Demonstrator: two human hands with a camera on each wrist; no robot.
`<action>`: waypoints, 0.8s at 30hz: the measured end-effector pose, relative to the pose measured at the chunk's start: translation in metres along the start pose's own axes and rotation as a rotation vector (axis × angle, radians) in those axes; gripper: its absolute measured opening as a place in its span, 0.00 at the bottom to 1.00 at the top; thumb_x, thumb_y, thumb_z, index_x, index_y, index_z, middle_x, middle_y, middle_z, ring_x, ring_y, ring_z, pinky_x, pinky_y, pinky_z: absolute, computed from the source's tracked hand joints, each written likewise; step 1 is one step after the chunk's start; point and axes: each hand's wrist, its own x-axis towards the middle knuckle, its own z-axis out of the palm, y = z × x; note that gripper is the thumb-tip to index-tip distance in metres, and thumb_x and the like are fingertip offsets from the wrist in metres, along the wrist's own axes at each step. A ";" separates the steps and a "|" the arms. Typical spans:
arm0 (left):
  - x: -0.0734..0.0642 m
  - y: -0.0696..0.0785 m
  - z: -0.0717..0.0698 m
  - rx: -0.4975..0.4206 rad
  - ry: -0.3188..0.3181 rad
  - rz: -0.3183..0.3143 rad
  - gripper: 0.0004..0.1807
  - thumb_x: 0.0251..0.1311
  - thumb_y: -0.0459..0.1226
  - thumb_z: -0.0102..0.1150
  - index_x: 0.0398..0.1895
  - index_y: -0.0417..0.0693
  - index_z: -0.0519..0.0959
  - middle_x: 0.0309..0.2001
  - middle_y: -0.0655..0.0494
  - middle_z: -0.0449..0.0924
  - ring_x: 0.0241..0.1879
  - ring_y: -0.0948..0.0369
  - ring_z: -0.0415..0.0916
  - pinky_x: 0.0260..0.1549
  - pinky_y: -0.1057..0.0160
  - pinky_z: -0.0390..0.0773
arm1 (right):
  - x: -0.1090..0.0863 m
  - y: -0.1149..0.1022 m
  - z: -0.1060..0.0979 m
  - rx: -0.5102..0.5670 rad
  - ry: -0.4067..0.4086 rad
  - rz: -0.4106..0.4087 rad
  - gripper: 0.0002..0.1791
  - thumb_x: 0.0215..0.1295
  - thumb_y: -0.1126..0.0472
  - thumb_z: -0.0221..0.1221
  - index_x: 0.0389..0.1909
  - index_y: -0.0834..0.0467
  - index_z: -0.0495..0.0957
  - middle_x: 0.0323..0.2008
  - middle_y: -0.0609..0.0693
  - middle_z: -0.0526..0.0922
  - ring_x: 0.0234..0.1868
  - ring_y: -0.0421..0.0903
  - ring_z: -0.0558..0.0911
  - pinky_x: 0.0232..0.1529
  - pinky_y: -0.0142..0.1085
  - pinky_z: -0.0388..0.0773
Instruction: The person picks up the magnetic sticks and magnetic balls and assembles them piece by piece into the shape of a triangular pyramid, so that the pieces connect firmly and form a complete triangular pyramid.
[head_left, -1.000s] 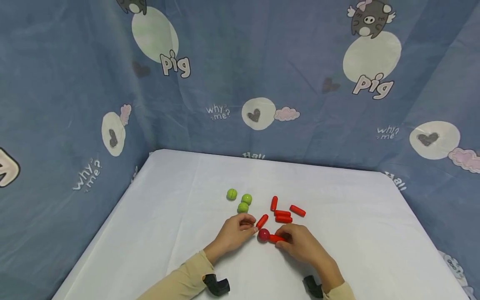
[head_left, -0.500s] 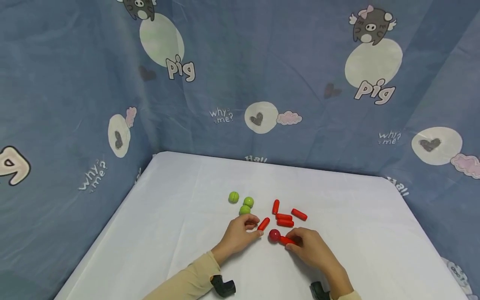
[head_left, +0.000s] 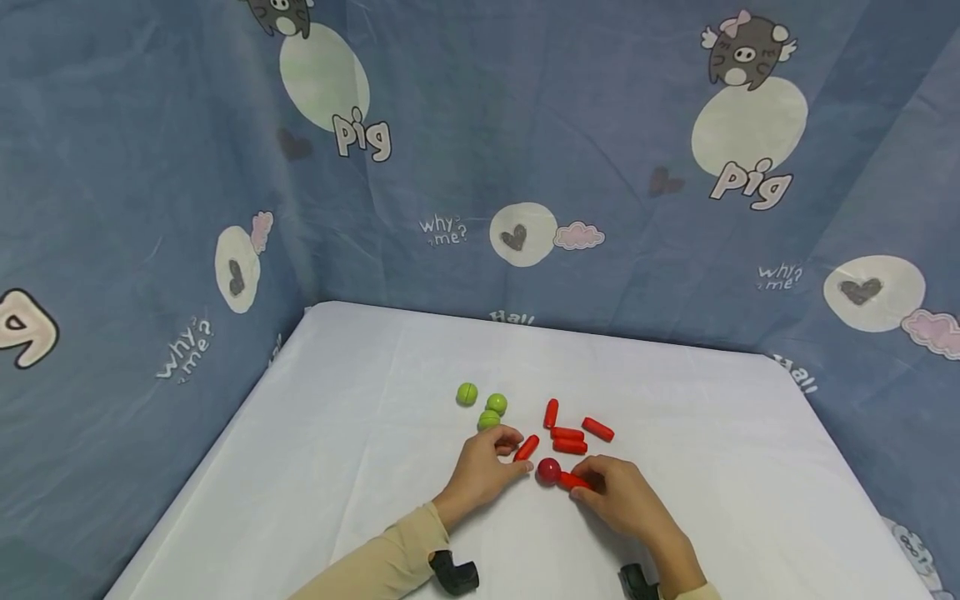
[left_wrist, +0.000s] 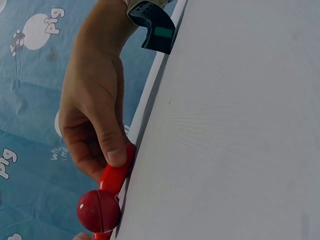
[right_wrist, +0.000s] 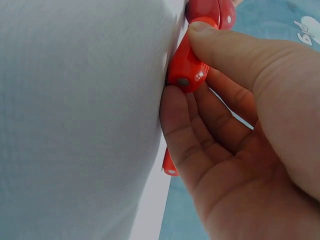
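Observation:
My right hand (head_left: 622, 496) pinches a short red stick (right_wrist: 187, 70) between thumb and fingers, with a grey dot on the stick's near end. A dark red grooved ball (head_left: 548, 472) sits at the stick's other end, touching it. The left hand (head_left: 483, 468) is beside the ball, fingers loosely bent and thumb tip apart from it. Another red stick (head_left: 527, 447) lies by the left fingertips; in the left wrist view the thumb overlaps this loose stick (left_wrist: 115, 176), and the ball (left_wrist: 98, 211) shows below it.
Several more red sticks (head_left: 570, 446) lie on the white tablecloth (head_left: 360, 500) beyond the right hand. Three green balls (head_left: 467, 394) are just past the left fingers, one near the knuckles. A blue patterned curtain (head_left: 615, 275) stands along the table's back and left sides.
The right hand has shifted right with the stick and ball, opening a gap from the left thumb. The left hand has edged slightly right. The loose sticks and green balls keep their places.

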 end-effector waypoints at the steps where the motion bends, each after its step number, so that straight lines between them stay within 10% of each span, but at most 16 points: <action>1: 0.000 0.000 0.000 0.004 0.004 -0.002 0.18 0.52 0.37 0.78 0.46 0.48 0.83 0.45 0.55 0.85 0.44 0.60 0.83 0.47 0.61 0.84 | 0.000 0.000 0.000 0.002 -0.001 0.001 0.12 0.56 0.58 0.75 0.41 0.45 0.86 0.33 0.38 0.83 0.36 0.38 0.76 0.47 0.38 0.82; 24: 0.004 0.000 0.003 0.040 0.057 0.057 0.09 0.56 0.29 0.70 0.39 0.47 0.84 0.37 0.56 0.85 0.35 0.65 0.78 0.36 0.72 0.79 | 0.001 0.001 0.000 -0.002 -0.014 0.011 0.13 0.56 0.57 0.75 0.42 0.47 0.86 0.33 0.39 0.83 0.36 0.39 0.77 0.47 0.39 0.83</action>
